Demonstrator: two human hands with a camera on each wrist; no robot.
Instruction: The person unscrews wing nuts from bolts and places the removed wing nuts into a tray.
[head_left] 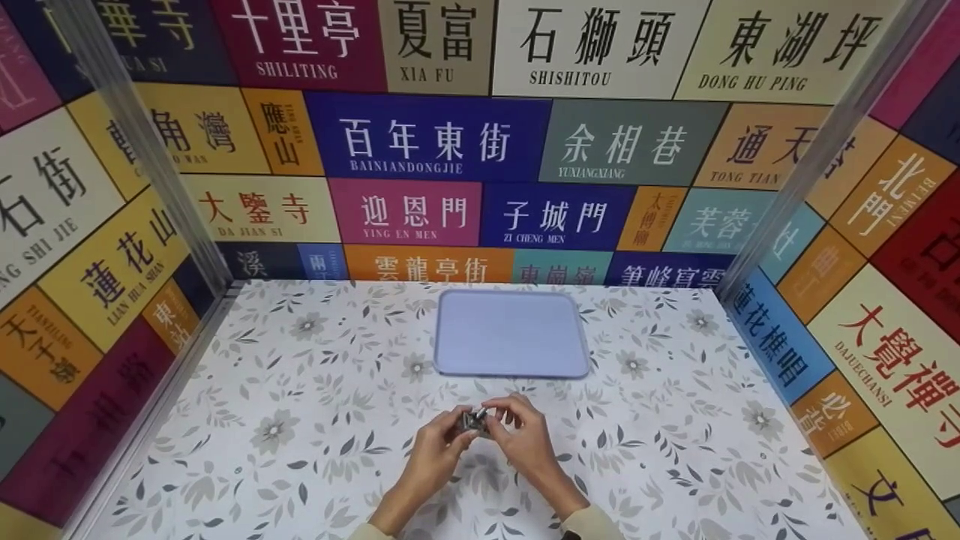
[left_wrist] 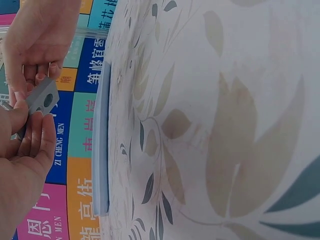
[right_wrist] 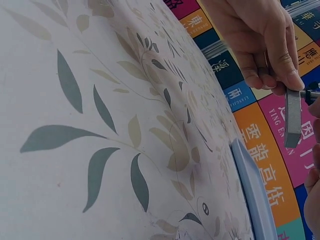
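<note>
Both hands meet above the table's front middle around a small grey metal block (left_wrist: 45,97) with a round hole in its face. The left hand (head_left: 439,442) holds the block, its thumb along one edge in the right wrist view. At the block's other side, the right hand (head_left: 521,435) pinches a small dark, rod-like part (right_wrist: 311,95) that sticks out from the block. Fingers cover much of both pieces, and I cannot tell whether the rod is seated in the block.
A pale lavender tray (head_left: 510,334) lies flat on the table beyond the hands. The table is covered with a white cloth (head_left: 337,405) printed with leaves and flowers. Panels with colourful place-name signs (head_left: 427,139) rise at the back and on both sides.
</note>
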